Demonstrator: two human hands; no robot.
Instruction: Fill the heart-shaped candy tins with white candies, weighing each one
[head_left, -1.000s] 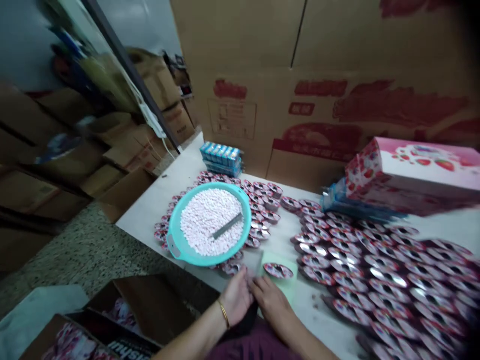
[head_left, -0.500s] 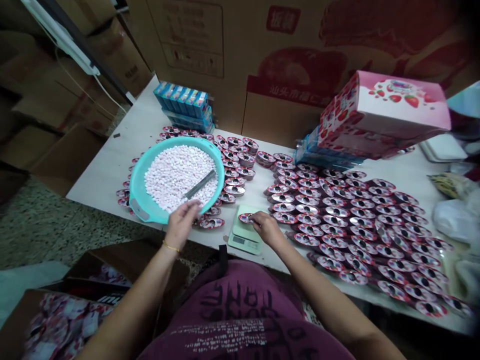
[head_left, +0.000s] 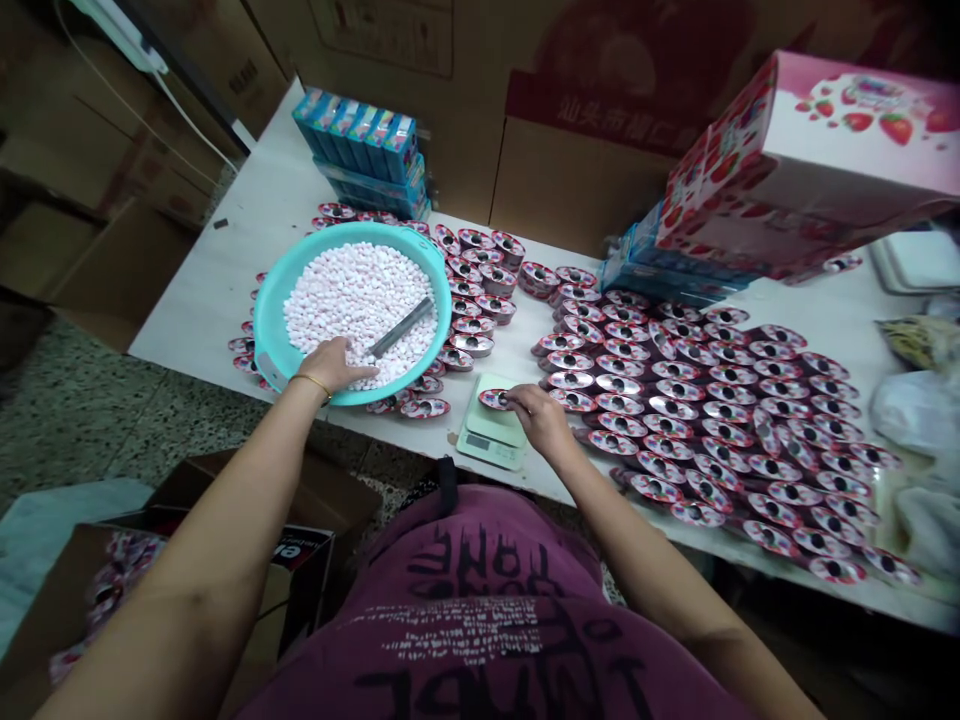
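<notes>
By the tabletop's (head_left: 202, 300) front edge, a smooth plastic basin (head_left: 270, 310) holds matt pellets (head_left: 352, 295); toward the right edge, glossy packs (head_left: 716, 430); along the back, dull cardboard (head_left: 562, 185).

A bare table strip (head_left: 514, 348) lies beyond the scale (head_left: 480, 440), oval packets (head_left: 676, 390) flanking it

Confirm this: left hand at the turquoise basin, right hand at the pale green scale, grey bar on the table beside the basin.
No: the head view shows the grey bar lying on the white pieces inside the turquoise basin, not on the table. The rest is right.
</notes>
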